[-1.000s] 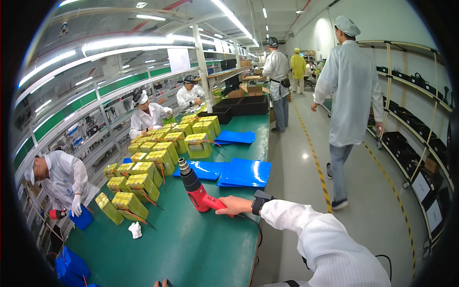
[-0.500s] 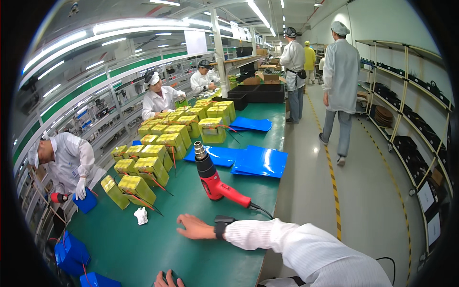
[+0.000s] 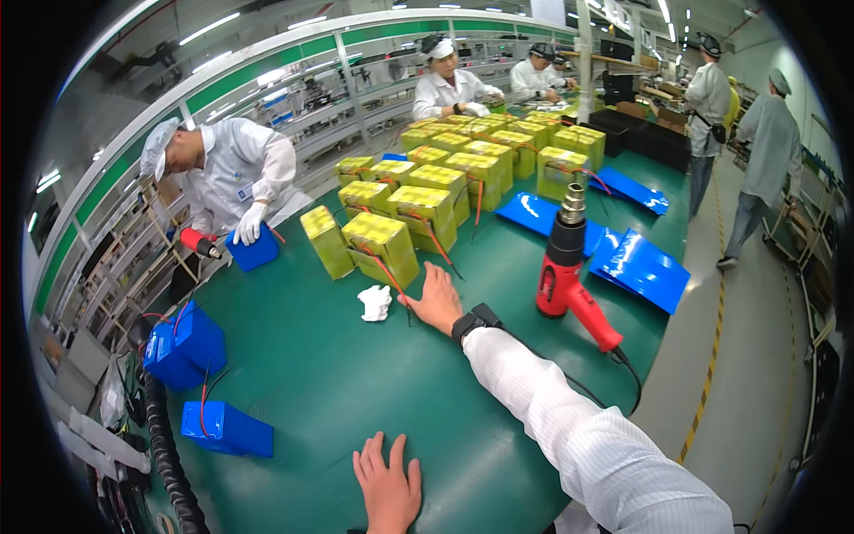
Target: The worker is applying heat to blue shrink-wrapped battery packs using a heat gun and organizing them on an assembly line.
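Observation:
My right hand [image 3: 436, 301] reaches over the green tabletop with thumb and fingers apart, beside the loose red and black wires of the nearest yellow-wrapped battery pack [image 3: 384, 247]. Its thumb is at the wire ends; I cannot tell whether it touches them. A dark band is on that wrist. My left hand [image 3: 389, 485] rests at the near edge of the table, fingers spread and holding nothing. A crumpled white tissue [image 3: 375, 303] lies left of my right hand. To the right stands a red heat gun [image 3: 559, 285], its metal nozzle pointing up.
Rows of yellow packs [image 3: 463, 173] fill the far side. Flat blue sleeves [image 3: 642, 269] lie at the right. Blue-wrapped packs [image 3: 227, 429] stand at the left. A gloved co-worker there holds a blue pack [image 3: 255, 249] and a red heat gun [image 3: 197, 242]. A corrugated black hose [image 3: 165, 445] runs along the left edge.
The view has swung right-to-left, so the table sits further right. My right hand has moved forward to the nearest yellow pack's wires. My left hand has come further into view.

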Available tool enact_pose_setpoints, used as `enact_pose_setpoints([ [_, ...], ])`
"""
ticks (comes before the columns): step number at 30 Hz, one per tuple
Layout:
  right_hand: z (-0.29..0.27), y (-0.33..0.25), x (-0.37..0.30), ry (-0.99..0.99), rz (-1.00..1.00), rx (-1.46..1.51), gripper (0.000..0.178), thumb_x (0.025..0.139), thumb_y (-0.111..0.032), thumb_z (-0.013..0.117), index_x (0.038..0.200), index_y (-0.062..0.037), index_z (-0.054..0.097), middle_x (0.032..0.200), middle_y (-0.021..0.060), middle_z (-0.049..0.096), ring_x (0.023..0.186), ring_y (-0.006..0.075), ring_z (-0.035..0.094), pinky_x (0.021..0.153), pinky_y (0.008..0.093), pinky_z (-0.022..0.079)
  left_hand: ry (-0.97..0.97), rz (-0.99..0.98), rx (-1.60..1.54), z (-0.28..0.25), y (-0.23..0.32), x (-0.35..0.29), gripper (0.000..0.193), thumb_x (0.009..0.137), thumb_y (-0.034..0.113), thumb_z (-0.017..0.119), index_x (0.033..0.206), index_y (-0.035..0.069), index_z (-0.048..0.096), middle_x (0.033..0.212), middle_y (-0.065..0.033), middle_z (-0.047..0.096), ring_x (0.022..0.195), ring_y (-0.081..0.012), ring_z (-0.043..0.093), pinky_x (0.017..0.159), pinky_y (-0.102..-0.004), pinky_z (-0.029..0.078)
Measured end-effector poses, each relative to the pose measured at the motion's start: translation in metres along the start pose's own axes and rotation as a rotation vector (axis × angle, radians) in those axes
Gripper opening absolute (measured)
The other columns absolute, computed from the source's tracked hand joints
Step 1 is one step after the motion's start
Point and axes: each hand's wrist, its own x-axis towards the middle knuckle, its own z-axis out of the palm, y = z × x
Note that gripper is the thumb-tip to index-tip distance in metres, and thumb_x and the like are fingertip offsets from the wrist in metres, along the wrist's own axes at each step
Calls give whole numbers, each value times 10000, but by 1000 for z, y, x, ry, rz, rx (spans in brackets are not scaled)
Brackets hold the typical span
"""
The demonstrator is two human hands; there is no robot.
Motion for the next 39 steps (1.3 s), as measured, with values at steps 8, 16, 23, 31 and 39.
enact_pose_setpoints([
  [8, -9, -14, 45, -184, 243, 101, 990, 726, -603, 860, 1384, 15, 454, 1296, 236, 641, 1205, 382, 617, 1012, 500, 476, 19, 46, -6, -16, 12, 0, 457, 999, 207, 604, 1428, 57, 551, 1470, -250, 481, 1364, -443, 438, 1194, -586, 300],
  [16, 10, -5, 18, 48, 134, 86, 813, 699, -411, 887, 1235, 18, 451, 1129, 227, 608, 1096, 426, 575, 934, 520, 482, 13, 47, 4, -11, 10, -2, 460, 1019, 217, 588, 1448, 59, 539, 1482, -261, 475, 1381, -448, 432, 1198, -580, 283],
  [23, -74, -28, -53, -75, 188, 25, 723, 746, -397, 853, 1183, 12, 449, 1132, 229, 593, 1122, 412, 565, 919, 530, 471, 45, 83, 16, 0, -4, -3, 459, 1027, 231, 587, 1448, 55, 539, 1464, -259, 494, 1359, -439, 450, 1187, -567, 291],
  [31, -167, -35, -153, -251, 141, 36, 800, 749, -425, 864, 1222, 55, 433, 1103, 294, 609, 1063, 470, 598, 905, 541, 496, 130, 53, -45, 14, -17, 1, 572, 1022, 311, 612, 1497, 24, 475, 1465, -269, 502, 1365, -445, 445, 1171, -536, 322],
  [39, -197, -15, -164, -576, -68, 369, 794, 792, -374, 890, 1252, 67, 415, 1129, 308, 627, 1048, 457, 652, 906, 461, 534, 135, 37, -126, 6, -12, -1, 636, 1010, 285, 644, 1513, -41, 433, 1444, -315, 522, 1345, -470, 476, 1147, -505, 370],
])
